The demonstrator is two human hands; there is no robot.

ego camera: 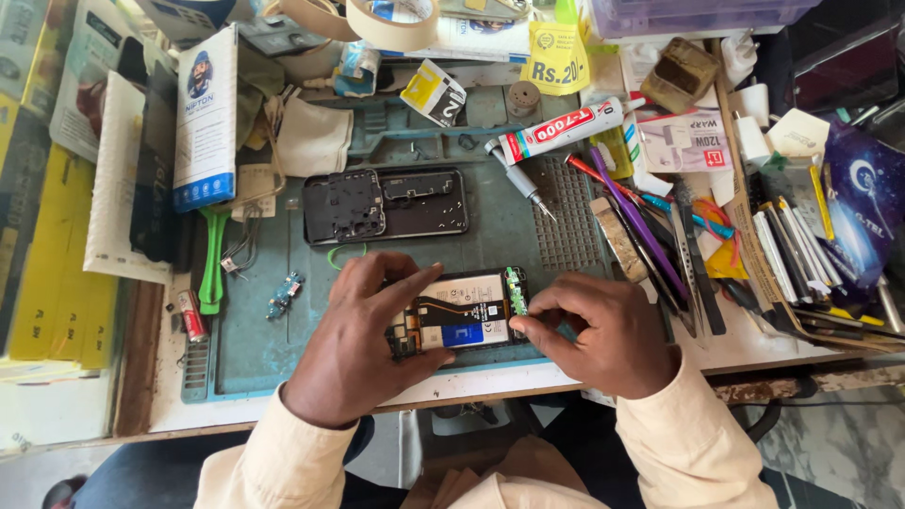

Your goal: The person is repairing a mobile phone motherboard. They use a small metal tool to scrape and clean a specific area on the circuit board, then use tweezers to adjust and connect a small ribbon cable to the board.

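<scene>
Your left hand (353,330) pins the opened phone (459,311); keep it flat while your right hand (599,330) pinches the small green board (516,292).

Around the teal mat (283,339) lie two opened phones (462,311), two tape rolls (391,21), one glue tube (558,131) and one screwdriver (518,179).
</scene>
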